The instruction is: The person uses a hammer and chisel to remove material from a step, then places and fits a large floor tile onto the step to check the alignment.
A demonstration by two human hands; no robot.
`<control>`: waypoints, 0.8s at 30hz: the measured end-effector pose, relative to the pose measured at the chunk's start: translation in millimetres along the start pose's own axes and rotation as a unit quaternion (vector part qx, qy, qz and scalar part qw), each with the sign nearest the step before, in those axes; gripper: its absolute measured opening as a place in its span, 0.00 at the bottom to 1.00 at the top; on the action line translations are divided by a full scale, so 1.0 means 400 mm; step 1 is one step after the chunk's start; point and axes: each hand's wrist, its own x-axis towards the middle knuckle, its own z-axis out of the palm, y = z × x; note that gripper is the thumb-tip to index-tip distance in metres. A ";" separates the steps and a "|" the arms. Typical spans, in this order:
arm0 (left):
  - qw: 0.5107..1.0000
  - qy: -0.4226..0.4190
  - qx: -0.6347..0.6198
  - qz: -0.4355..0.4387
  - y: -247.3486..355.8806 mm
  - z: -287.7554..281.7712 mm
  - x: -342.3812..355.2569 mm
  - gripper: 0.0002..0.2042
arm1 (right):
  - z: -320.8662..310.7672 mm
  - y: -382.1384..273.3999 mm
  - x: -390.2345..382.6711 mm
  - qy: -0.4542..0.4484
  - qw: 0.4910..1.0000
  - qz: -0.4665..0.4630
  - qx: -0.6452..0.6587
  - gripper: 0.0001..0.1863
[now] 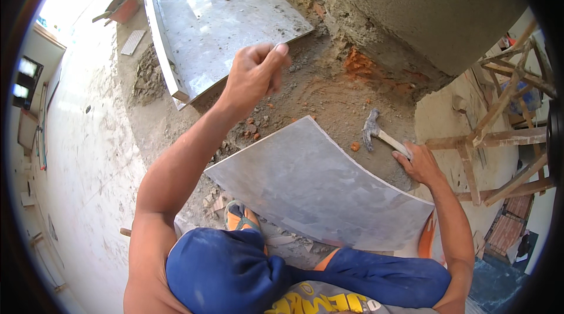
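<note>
My right hand (422, 164) is wrapped round the wooden handle of a claw hammer (372, 129), whose head rests on or just above the dirt by the wall. Raised near the corner of the laid grey tile (235, 17), my left hand (257, 76) is closed, thumb pressed to the curled fingers. Whatever it may hold is hidden. A loose large grey tile (320, 182) leans or lies in front of my legs, between my two arms. Along the left edge of the laid tile runs a long pale straightedge (163, 44).
Rubble and brick bits (251, 129) cover the soil between the tiles. A rough plastered wall (405, 2) rises at the far right. A wooden trestle (499, 138) stands at right. At far left are a reddish pan (124, 7), a tile offcut (133, 42) and a mortar heap (148, 76).
</note>
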 end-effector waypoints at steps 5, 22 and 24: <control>0.976 0.098 0.135 0.138 -0.061 0.032 -0.097 0.09 | -0.007 -0.006 -0.007 -0.006 1.000 0.002 0.003 0.21; 0.978 -0.090 0.160 0.096 -0.204 0.038 -0.144 0.32 | 0.014 -0.015 -0.008 0.004 1.000 -0.008 -0.013 0.18; 0.976 -0.102 0.173 0.085 -0.202 0.035 -0.144 0.33 | 0.016 -0.017 -0.005 0.003 1.000 -0.005 -0.005 0.18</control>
